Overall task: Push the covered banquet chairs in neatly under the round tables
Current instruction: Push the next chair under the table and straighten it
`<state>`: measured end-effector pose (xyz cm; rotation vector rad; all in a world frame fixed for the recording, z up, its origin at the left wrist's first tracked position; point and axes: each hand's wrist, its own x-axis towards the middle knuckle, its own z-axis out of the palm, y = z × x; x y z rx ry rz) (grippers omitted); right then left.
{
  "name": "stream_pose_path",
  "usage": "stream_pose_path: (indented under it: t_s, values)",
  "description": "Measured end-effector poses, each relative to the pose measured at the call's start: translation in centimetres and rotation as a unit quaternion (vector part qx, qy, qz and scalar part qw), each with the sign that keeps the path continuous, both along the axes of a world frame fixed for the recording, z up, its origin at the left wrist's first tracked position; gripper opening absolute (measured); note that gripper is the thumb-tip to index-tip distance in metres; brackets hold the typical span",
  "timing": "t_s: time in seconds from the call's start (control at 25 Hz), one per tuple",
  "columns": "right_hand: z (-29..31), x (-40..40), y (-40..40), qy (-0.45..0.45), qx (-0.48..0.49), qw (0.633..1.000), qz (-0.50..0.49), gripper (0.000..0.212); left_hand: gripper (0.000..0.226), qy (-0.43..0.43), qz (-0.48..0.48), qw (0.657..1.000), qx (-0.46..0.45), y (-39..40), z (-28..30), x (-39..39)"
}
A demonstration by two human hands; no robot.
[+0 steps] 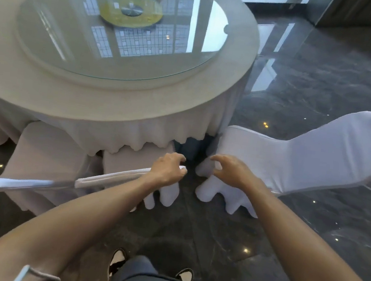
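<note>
A round table (113, 108) with a white cloth fills the upper left. Directly before me stands a white-covered chair (130, 164), its seat partly under the cloth's hem. Its back's top edge (110, 176) runs from the left edge of the view to my left hand (168, 169), which grips the right corner of that edge. A second covered chair (306, 155) stands on the right, turned sideways to the table with its back leaning away right. My right hand (229, 171) hovers over its near seat corner, fingers loosely curled, holding nothing.
A glass turntable (52, 37) lies on the table top. More covered chairs (46, 146) are tucked in at the left. Glossy dark marble floor (285, 234) spreads to the right and below me. My shoes (118, 260) are at the bottom centre.
</note>
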<state>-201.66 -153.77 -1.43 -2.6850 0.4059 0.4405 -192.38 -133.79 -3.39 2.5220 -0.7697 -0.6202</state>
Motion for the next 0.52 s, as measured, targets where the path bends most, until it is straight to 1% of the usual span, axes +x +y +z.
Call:
stream_pose_path:
  t_s: [0.08,0.28,0.4,0.52]
  values:
    - [0.7,-1.9,-3.6,-0.022,-0.020,1.000,-0.006,0.049,0.046,-0.004,-0.016,1.000,-0.014,-3.8,1.1,-1.5]
    - [1.0,-6.0,-12.8,-0.056,-0.055,0.996,-0.048,0.057,0.052,-0.039,-0.063,0.997,-0.003,-14.4,2.8,-4.0]
    - [0.8,-7.6,-18.9,-0.090,-0.112,0.989,-0.042,0.061,0.062,-0.068,-0.077,0.995,-0.003,-21.3,2.3,-4.6]
    - [0.6,-8.3,-25.5,-0.101,-0.148,0.983,-0.048,0.063,0.064,-0.081,-0.079,0.993,-0.017,-28.5,1.4,-4.7]
